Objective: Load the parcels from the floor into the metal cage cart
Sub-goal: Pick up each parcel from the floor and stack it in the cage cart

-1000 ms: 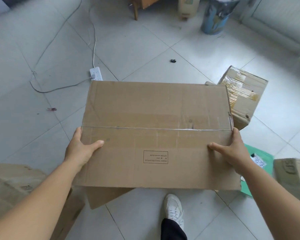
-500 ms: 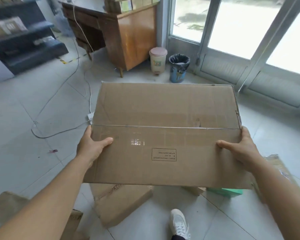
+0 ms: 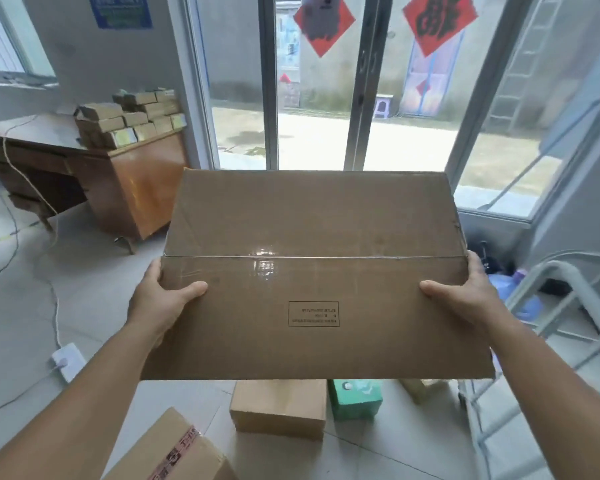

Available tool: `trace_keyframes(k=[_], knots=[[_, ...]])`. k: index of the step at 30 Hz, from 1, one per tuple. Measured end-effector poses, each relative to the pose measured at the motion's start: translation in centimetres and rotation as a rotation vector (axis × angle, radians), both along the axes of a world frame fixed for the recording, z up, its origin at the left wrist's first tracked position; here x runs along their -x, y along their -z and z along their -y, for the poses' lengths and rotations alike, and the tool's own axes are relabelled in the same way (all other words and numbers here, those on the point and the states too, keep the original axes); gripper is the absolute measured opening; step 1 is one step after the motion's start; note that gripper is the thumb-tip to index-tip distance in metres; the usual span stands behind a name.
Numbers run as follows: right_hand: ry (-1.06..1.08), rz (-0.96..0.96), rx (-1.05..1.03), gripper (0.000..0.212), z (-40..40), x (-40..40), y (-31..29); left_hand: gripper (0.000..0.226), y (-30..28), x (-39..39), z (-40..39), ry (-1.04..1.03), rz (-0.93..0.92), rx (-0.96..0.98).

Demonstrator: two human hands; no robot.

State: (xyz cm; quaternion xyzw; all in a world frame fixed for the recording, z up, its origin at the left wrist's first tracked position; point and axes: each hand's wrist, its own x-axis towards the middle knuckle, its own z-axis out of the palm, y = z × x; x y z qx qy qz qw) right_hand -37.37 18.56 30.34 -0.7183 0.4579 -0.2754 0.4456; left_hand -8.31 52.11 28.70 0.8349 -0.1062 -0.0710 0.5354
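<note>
Large cardboard box (image 3: 312, 271) was held off the floor, left hand (image 3: 163, 299) and right hand (image 3: 465, 296) gripping opposite ends, thumbs on top, fingers hidden. It concealed parts of smaller parcels (image 3: 279, 407) on the floor. Cage cart (image 3: 568, 306) cut off at right.

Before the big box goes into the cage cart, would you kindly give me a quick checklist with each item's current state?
1. Left hand gripping the large cardboard box at its edge: ok.
2. Right hand gripping the opposite edge: ok.
3. Box held level, tape seam closed: ok.
4. Metal cage cart in view on the right: ok.
5. Free room inside the cart: cannot tell, mostly out of frame.
6. Footing: not ok, small brown parcel and green parcel lie on the floor ahead.
</note>
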Motion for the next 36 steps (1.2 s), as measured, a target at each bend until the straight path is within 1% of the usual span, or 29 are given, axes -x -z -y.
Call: trace_keyframes(k=[3,6,9,12,17,21,27,32,34,36], knots=[[0.077,0.05,0.044,0.073,0.9,5.1,-3.3,0.071,-2.4,2.1,4.0,0.083,0.02,0.063],[0.159,0.108,0.068,0.081,2.1,10.7,-5.9,0.081,-4.6,4.7,8.1,0.176,0.028,0.096],[0.224,0.129,0.102,0.088,3.1,16.6,-8.4,0.091,-6.7,8.6,12.1,0.255,0.019,0.173],[0.293,0.144,0.135,0.088,3.7,22.4,-10.4,0.086,-8.5,12.9,15.5,0.303,0.035,0.235],[0.406,0.152,0.153,0.087,4.1,30.8,-12.4,0.087,-10.3,18.6,20.4,0.446,0.018,0.282],[0.526,0.142,0.177,0.092,3.7,36.5,-13.2,0.065,-11.5,22.9,24.3,0.561,0.032,0.285],[0.763,0.125,0.193,0.096,1.6,43.5,-13.6,0.047,-12.8,28.1,30.7,0.78,0.047,0.292],[0.987,0.131,0.189,0.087,-2.4,49.2,-12.8,0.051,-14.0,33.9,35.8,0.989,0.107,0.261],[1.068,0.133,0.181,0.089,-4.4,50.9,-12.5,0.055,-14.3,36.2,37.5,1.067,0.135,0.249],[1.157,0.137,0.173,0.091,-6.5,52.5,-11.9,0.053,-14.4,38.6,39.1,1.147,0.152,0.235]])
